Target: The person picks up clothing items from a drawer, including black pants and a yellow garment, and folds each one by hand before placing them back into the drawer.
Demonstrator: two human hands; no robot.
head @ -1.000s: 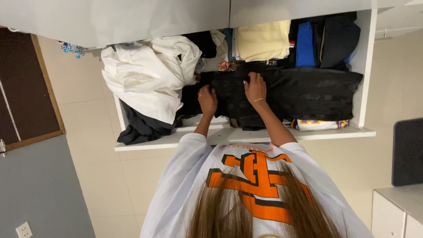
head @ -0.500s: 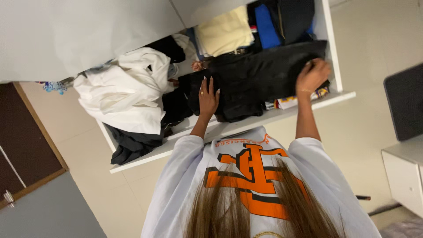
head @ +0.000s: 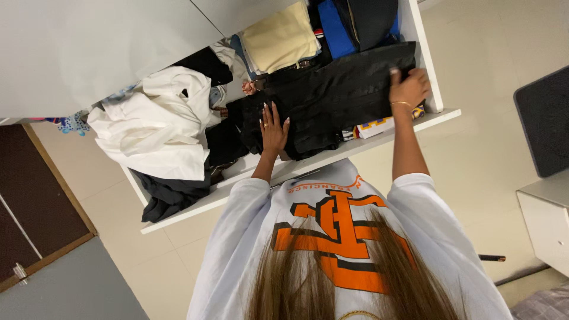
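Observation:
A long black folded garment (head: 338, 95) lies across the front of a white shelf (head: 379, 137) packed with clothes. My left hand (head: 272, 129) rests flat on the garment's left part, fingers spread, a ring on one finger. My right hand (head: 408, 88), wearing a thin bracelet, grips the garment's right end beside the shelf's white side wall (head: 424, 53). My white shirt with an orange emblem (head: 338, 237) and my long brown hair fill the bottom of the view.
A crumpled white garment (head: 154, 127) hangs over dark clothes (head: 169, 195) at the shelf's left. Behind are a cream folded piece (head: 281, 38), a blue one (head: 338, 26) and dark items. A white cabinet (head: 545, 219) and a dark panel (head: 542, 118) stand at right, on a beige tiled floor.
My right hand has slid from the middle of the black garment to its right end. My left hand stays flat on its left part. The view has tilted.

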